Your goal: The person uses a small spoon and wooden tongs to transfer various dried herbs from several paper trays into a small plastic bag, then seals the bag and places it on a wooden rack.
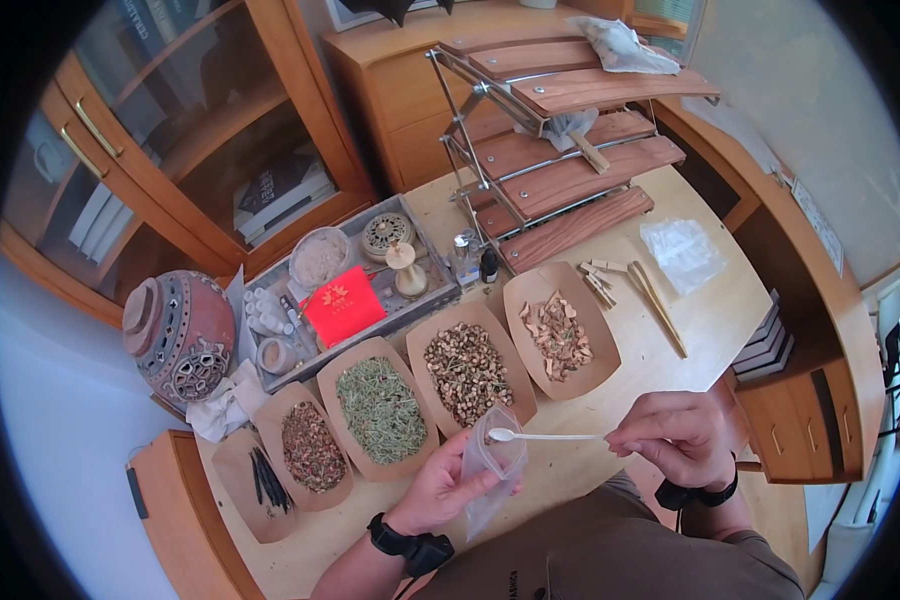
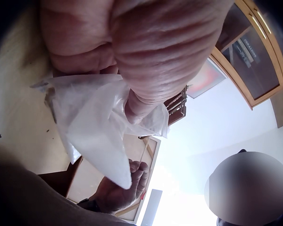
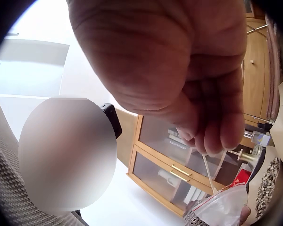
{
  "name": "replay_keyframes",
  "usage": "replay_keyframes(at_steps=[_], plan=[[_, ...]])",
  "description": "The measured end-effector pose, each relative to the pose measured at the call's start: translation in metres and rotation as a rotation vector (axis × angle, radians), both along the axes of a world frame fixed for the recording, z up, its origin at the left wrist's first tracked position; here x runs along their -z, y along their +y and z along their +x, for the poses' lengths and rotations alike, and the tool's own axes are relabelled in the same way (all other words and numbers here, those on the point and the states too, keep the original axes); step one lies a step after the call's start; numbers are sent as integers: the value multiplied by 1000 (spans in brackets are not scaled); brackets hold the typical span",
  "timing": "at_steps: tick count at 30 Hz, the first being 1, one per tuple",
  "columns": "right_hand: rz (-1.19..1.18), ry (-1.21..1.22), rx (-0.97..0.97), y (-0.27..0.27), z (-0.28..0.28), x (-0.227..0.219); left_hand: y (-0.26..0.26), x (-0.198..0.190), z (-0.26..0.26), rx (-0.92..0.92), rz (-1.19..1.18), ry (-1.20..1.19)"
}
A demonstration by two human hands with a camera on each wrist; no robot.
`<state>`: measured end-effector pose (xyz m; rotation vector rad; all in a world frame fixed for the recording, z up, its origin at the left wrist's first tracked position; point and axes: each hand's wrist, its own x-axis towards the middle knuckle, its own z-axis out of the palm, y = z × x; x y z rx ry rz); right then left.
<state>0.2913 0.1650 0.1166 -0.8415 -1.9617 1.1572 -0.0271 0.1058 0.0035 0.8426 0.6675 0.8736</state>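
My left hand grips a clear plastic zip bag, thumb across its front, its mouth spread apart near the top. In the left wrist view the bag hangs below the thumb. With fingertips and thumb, my right hand pinches the thin handle of a small white spoon. The spoon's bowl lies at the bag's mouth. Just beyond the bag stands a paper tray of brown dried pieces. In the right wrist view the handle runs from the fingertips toward the bag.
Paper trays hold green dried herb, reddish buds, dark pods and pale chips. Behind them, a grey tray carries a red packet and jars. Wooden tongs, plastic bags and a slatted wooden rack stand farther right.
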Motion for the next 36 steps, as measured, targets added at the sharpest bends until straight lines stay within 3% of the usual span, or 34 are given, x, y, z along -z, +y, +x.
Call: replay_keyframes(at_steps=[4, 9, 13, 16, 26, 29, 36], plan=[[67, -34, -16, 2, 1, 0, 0, 1, 0, -3, 3, -1], [-95, 73, 235, 5, -7, 11, -1, 1, 1, 20, 20, 28], [-155, 49, 242, 10, -19, 35, -3, 3, 1, 40, 35, 28], [-150, -69, 143, 7, -32, 47, -4, 7, 0, 66, 55, 10], [-61, -82, 199, 7, -34, 37, -4, 10, 0, 86, 55, -22], [-121, -123, 182, 11, -39, 53, -4, 9, 0, 82, 54, -24], [-524, 102, 175, 7, -48, 79, -3, 6, 0, 80, 41, -26]])
